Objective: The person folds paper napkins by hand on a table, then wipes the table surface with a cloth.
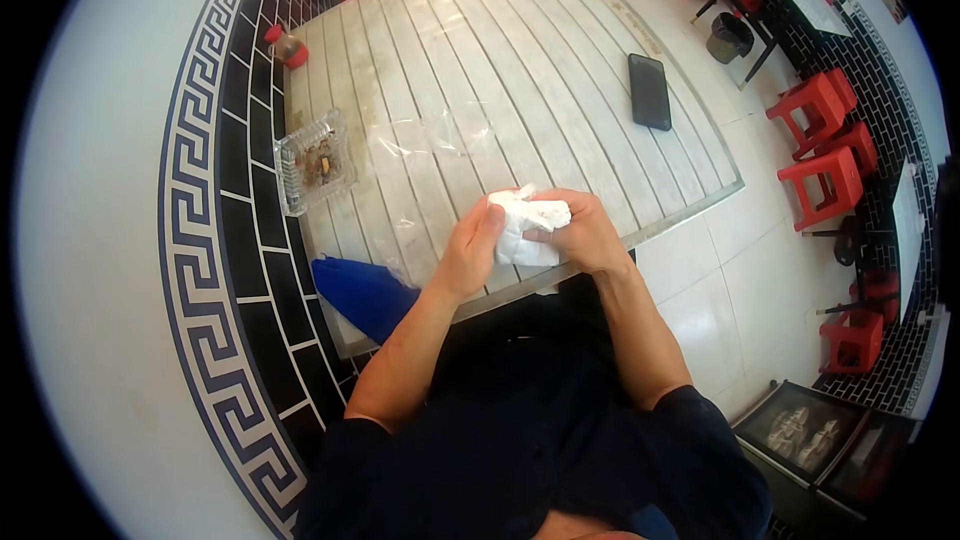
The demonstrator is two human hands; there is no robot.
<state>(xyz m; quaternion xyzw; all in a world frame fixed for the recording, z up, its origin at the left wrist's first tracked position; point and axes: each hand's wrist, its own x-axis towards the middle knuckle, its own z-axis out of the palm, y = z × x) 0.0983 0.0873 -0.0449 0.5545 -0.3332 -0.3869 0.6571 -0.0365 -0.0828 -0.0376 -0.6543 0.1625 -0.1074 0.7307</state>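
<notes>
Close to the table's near edge, my two hands meet around a crumpled white bundle (527, 243); whether it is tissue or cloth, I cannot tell. My left hand (468, 248) grips its left side, with the thumb lying over the white folds. On the opposite side my right hand (592, 235) has its fingers curled round the bundle, and some of them are hidden. Folded blue fabric (362, 292) lies near my left forearm, at the table corner. Thin clear plastic (430, 132) is spread on the table beyond my hands.
The slatted table (520, 60) carries a black phone (650, 92) on the right, a glass ashtray (318, 162) holding butts on the left, and a small red-capped bottle (288, 46). A tiled wall (250, 240) borders the left. Red stools (825, 185) and a bin (729, 38) stand rightward.
</notes>
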